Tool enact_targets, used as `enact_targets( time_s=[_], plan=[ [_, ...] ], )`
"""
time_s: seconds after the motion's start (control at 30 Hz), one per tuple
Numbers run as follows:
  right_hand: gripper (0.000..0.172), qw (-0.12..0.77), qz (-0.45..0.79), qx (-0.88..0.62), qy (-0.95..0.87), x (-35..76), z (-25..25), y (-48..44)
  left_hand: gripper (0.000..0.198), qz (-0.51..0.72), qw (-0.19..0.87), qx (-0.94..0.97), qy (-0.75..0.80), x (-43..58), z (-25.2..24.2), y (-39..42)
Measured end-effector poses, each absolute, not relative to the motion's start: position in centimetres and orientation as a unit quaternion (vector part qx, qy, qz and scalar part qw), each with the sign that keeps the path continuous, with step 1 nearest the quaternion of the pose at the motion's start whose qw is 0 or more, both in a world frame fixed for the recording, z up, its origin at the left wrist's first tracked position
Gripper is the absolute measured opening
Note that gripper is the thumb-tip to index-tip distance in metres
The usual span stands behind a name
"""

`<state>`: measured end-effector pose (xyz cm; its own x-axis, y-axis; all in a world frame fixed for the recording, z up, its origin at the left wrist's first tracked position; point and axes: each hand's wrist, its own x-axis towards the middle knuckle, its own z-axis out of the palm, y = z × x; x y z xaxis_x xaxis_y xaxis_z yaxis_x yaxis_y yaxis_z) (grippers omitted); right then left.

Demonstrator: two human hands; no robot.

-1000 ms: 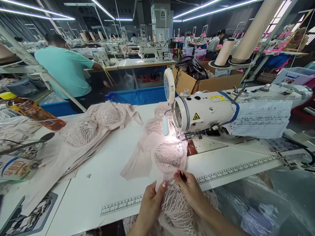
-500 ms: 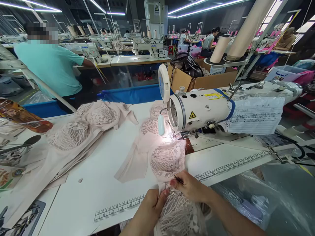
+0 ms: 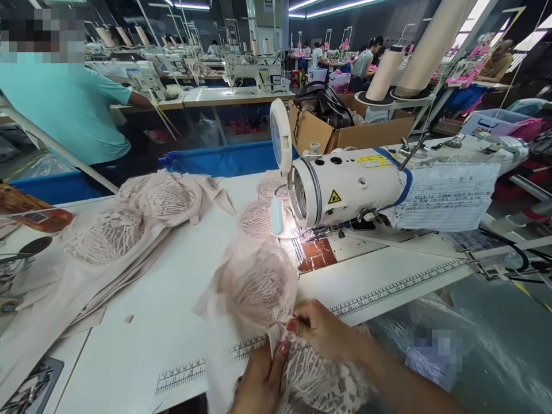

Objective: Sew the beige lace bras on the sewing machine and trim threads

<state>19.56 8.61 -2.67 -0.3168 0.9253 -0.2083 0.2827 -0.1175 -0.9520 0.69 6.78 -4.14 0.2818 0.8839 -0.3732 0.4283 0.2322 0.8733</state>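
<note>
A pale pink lace bra hangs over the table's front edge, one cup on the tabletop and another lace cup below my hands. My left hand is closed, thumb on top, pinching the fabric between the cups. Close beside it my right hand is closed on the same seam; a thin dark tool shows at its fingers, its kind too small to make out. Beyond lies more pink lace, under the lit needle area of a white sewing machine.
A pile of pink lace bras covers the table's left side, near an orange-brown bottle. Printed rulers run along the front edge. Behind stand a cardboard box and thread cones. A co-worker sits at back left.
The near cup has come away from the needle area toward me and left, baring the brown-red patch beside the machine. Both hands still grip the bra; the view has shifted slightly.
</note>
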Motion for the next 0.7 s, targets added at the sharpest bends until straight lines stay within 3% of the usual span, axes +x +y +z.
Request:
enact_targets(
  time_s=[0.13, 0.33, 0.53, 0.7],
  plan=[
    [0.06, 0.262, 0.574, -0.478, -0.611, 20.0, -2.5, 8.8, 0.063, 0.21, 0.552, 0.609, 0.529, 1.0, -2.7, 7.7],
    [0.052, 0.232, 0.582, -0.469, -0.622, 20.0, -2.1, 9.0, 0.059, 0.22, 0.525, 0.602, 0.56, 1.4, -2.8, 7.3],
    [0.024, 0.398, 0.383, -0.575, -0.604, 17.3, -3.6, 8.4, 0.063, 0.259, 0.537, 0.565, 0.57, 1.2, -3.7, 5.3],
    [0.039, 0.456, 0.462, -0.541, -0.535, 17.5, -3.4, 8.2, 0.065, 0.275, 0.67, 0.412, 0.553, 0.8, -2.9, 6.2]
  ],
)
